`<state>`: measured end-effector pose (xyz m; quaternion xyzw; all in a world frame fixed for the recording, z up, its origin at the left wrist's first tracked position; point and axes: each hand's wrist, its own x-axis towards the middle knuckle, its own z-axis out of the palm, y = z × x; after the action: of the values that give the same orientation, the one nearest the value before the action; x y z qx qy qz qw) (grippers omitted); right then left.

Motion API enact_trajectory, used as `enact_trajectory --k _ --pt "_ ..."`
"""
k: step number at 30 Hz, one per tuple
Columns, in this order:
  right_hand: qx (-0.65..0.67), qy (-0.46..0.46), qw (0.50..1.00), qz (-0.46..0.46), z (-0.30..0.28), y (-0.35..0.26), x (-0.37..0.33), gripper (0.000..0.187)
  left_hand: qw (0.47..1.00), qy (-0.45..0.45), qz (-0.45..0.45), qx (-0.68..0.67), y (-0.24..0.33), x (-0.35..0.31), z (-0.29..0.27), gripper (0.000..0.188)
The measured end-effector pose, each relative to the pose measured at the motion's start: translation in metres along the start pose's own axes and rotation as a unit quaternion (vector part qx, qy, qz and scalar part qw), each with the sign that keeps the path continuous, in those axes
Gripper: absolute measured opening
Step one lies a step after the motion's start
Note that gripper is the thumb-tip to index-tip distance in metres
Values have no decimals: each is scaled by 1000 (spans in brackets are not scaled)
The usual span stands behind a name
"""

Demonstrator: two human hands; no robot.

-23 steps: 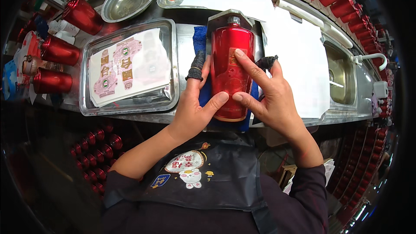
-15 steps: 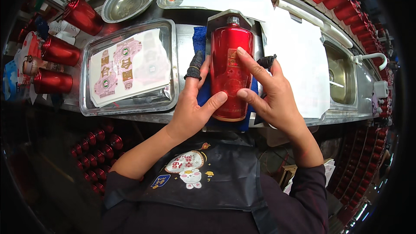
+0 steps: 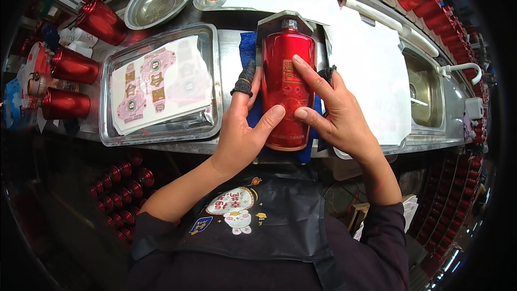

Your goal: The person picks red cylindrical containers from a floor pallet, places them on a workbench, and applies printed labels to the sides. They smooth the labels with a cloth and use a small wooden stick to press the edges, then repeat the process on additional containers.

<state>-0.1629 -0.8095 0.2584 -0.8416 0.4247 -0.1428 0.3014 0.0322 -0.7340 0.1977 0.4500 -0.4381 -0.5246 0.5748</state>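
The glossy metallic-red bottle (image 3: 278,83), roughly cylindrical with a short neck, lies in a grey angular holder (image 3: 306,21) over a rough blue cloth (image 3: 247,47), grasped from either side by the left hand (image 3: 240,129) and right hand (image 3: 343,116), thumbs on its front. The shiny metal surface (image 3: 231,43) also carries a rectangular tray (image 3: 218,78) of printed sheets (image 3: 161,81), smooth white paper (image 3: 366,89) and more red bottles (image 3: 75,63). Since the earlier frame, the left thumb has shifted slightly up the bottle.
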Motion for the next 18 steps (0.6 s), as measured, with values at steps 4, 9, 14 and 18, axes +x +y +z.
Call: enact_trajectory --k 4,9,14,18 --pt "27 5 999 16 2 4 -4 64 1000 1 5 1 1 -1 1 73" --pt "68 8 998 13 9 13 -3 59 1000 0 6 -4 -2 0 1 73" --pt "75 15 997 16 9 14 -4 59 1000 0 2 -5 1 0 2 75" --pt "35 1 999 12 2 4 -7 59 1000 9 4 -2 1 -2 2 73"
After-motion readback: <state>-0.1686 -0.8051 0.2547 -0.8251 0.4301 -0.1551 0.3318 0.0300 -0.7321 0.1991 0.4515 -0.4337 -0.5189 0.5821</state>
